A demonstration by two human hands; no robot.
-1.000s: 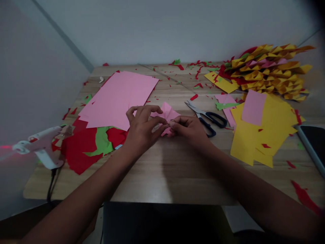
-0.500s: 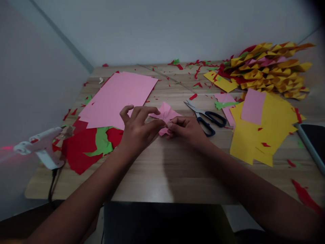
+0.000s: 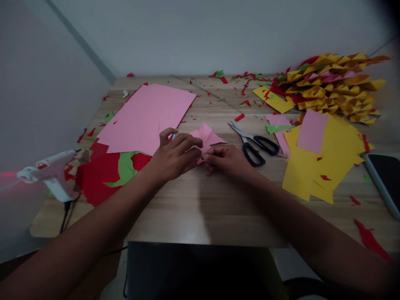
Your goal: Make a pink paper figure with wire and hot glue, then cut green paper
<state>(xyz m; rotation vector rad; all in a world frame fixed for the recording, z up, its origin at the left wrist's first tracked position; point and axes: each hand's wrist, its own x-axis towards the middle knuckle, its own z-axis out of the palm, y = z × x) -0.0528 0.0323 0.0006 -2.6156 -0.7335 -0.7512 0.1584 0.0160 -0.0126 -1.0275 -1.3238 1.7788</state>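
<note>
A folded pink paper (image 3: 204,135) with pointed corners shows just behind my fingertips, above the middle of the table. My left hand (image 3: 176,156) is bent over its left side, with thumb and fingertips pinched at the near edge. From the right, my right hand (image 3: 226,160) pinches the same near part between thumb and curled fingers. The two hands' fingertips touch or nearly touch there, and they hide the fold between them. A pair of scissors (image 3: 254,143) with dark handles lies partly spread just right of my right hand. Something small and light blue (image 3: 173,136) peeks out by my left fingers.
Pink sheets (image 3: 146,116) lie at left over red paper (image 3: 98,175) and a green scrap (image 3: 125,168). A white glue gun (image 3: 51,173) stands at the left edge. Yellow sheets (image 3: 312,162), a phone (image 3: 384,179) and a yellow folded-paper piece (image 3: 337,87) are at right.
My left hand's fingers have come down and closed in toward the right fingertips. The right hand stays nearly in place. The view has shifted slightly.
</note>
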